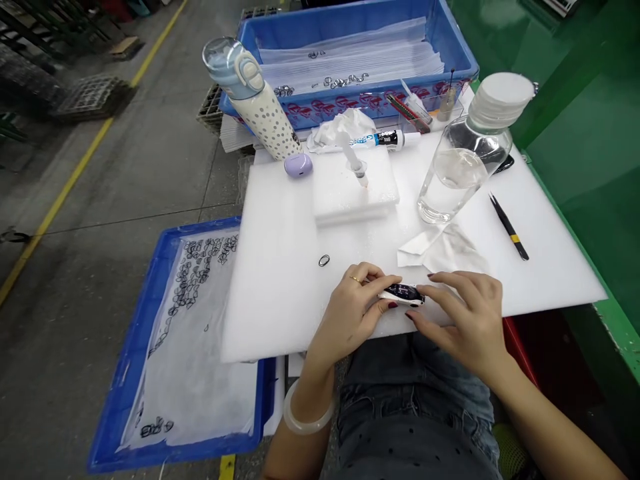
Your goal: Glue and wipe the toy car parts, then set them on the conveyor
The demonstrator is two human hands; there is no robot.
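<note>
Both my hands sit at the front edge of a white plastic board (280,287). Between them is a small oblong black-and-white piece (403,294). My left hand (350,313) pinches its left end, and my right hand (460,320) holds its right end with the fingertips. A dark ring (324,261) lies alone on the board, just beyond my left hand. To the right of my right hand is a crumpled white wipe (443,248). A white foam block (350,193) with an upright syringe (356,163) stands farther back.
A blue tray (135,347) lined with white sheeting holds many dark rings at the left. A blue crate (350,40) stands behind the board. Black tweezers (509,227), a transparent liquid bottle (463,150), a glue tube (385,139) and a dotted flask (253,100) stand on or beside the board.
</note>
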